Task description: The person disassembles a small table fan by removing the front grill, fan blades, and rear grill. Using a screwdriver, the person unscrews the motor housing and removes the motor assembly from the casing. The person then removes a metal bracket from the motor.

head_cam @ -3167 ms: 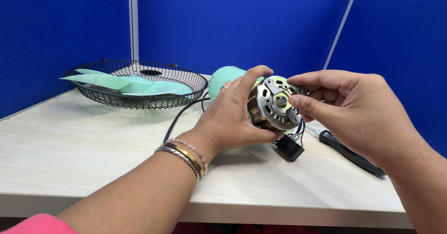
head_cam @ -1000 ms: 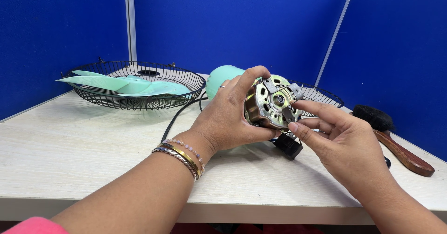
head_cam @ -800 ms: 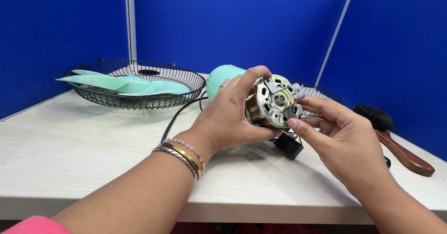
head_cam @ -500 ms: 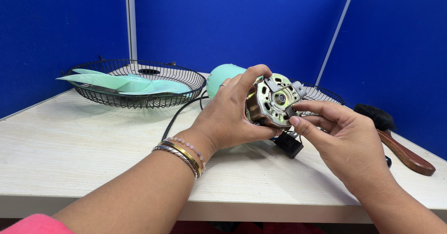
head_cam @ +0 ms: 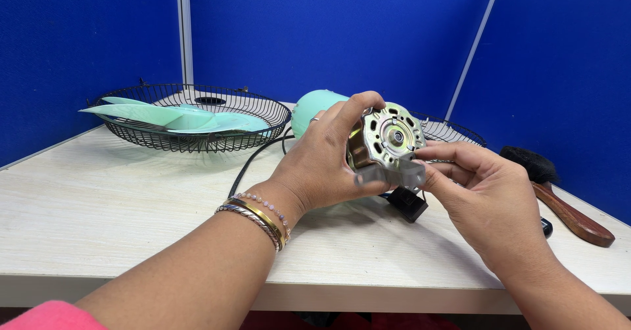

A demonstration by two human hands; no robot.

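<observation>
Nearest, over the front edge of the pale wooden table (head_cam: 118,218), the left hand (head_cam: 322,165) wraps its fingers around the fan motor (head_cam: 388,139), thumb arched over the top of the metal casing, bangles (head_cam: 256,215) on the wrist. The motor is held up off the table, its round plated face turned toward the person. Just right of the motor, the right hand (head_cam: 490,198) pinches a small grey piece (head_cam: 394,174) at the motor's lower edge between thumb and forefinger; the other fingers curl loosely. Below the motor a small black block (head_cam: 407,203) lies on the table. Right of the motor lies a wooden-handled brush (head_cam: 559,192). Behind the motor sits a mint-green housing (head_cam: 312,106), and farther left a black wire grille (head_cam: 250,116) holds the pale green fan blade (head_cam: 171,116).
</observation>
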